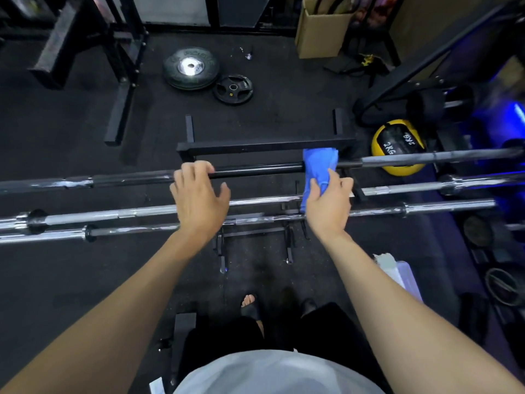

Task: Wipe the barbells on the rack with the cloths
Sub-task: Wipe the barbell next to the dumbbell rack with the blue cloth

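Note:
Several barbells lie across a low black rack [264, 145]. The farthest is a black barbell [255, 169]. A blue cloth [319, 163] is draped over its shaft at the right of centre. My right hand [329, 204] grips the cloth's lower end, just in front of that bar. My left hand [199, 194] reaches over the black barbell at the left of centre, its fingertips curled onto the shaft and its thumb spread apart. Two chrome barbells [136, 211] lie nearer to me under both hands.
Black weight plates [191, 68] and a smaller plate [233, 89] lie on the dark rubber floor beyond the rack. A yellow medicine ball [397, 146] sits at the right. A cardboard box [321, 32] stands at the back. A black frame post [119, 109] is at the left.

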